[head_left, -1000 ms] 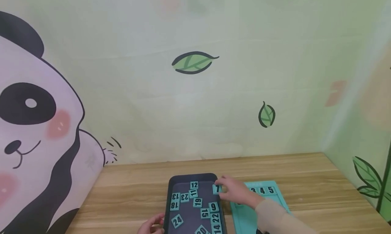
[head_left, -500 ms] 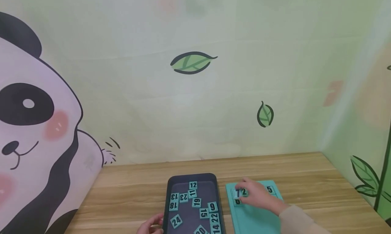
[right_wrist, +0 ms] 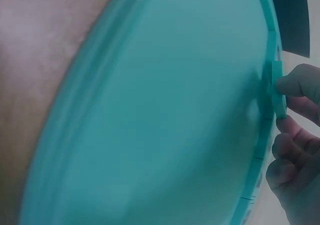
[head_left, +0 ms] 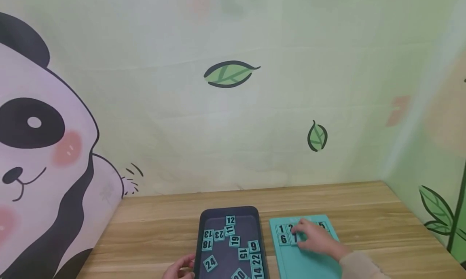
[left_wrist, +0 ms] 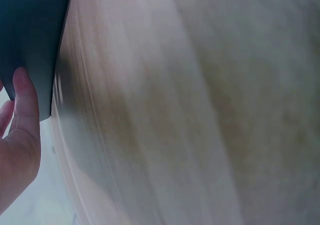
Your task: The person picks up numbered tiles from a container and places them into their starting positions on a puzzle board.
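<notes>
1. Head view, bottom, left of centre: the left hand (head_left: 178, 267), a finger straight, touches the dark tray (head_left: 225, 256).
2. Lower right: the right hand (head_left: 318, 239) pinches tile 7 (head_left: 295, 238) at the teal board (head_left: 302, 265), beside tile 6 (head_left: 283, 239).
3. Beyond: leaf-printed wall (head_left: 164, 129).

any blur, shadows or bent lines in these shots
Head: fairly even light, most tiles in the tray readable, a pale streak on the wall at right; left wrist: table soft, grain curving, dark shadow beside the tray; right wrist: board looks bowed, a soft shadow on it near the right hand.
</notes>
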The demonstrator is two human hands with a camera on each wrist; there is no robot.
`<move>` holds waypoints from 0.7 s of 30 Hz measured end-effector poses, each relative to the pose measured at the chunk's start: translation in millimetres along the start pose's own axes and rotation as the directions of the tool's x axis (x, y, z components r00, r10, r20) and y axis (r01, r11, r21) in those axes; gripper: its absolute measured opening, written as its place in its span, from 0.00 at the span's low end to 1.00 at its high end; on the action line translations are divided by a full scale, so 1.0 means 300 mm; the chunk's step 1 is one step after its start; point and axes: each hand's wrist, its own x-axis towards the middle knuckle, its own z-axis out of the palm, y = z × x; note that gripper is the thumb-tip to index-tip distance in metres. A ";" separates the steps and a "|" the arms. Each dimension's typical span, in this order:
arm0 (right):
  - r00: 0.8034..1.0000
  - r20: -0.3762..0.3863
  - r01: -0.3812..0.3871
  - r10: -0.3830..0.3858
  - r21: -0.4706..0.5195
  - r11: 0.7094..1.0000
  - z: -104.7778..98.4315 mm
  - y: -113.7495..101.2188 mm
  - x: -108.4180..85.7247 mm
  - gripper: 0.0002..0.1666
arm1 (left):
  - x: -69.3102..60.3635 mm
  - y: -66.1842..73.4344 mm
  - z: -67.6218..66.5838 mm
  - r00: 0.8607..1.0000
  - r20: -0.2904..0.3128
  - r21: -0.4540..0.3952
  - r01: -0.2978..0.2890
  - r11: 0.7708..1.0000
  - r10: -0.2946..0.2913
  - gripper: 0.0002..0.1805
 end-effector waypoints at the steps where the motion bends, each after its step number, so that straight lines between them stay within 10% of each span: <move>1: 1.000 -0.002 -0.002 0.002 -0.007 1.000 0.006 0.004 0.000 0.19 | 0.001 -0.001 0.001 1.000 -0.004 0.000 -0.002 1.000 0.002 0.32; 21: 0.996 -0.069 -0.054 0.052 -0.035 0.998 0.039 0.006 -0.001 0.19 | 0.001 -0.004 -0.001 0.999 0.026 -0.075 0.027 0.997 -0.025 0.33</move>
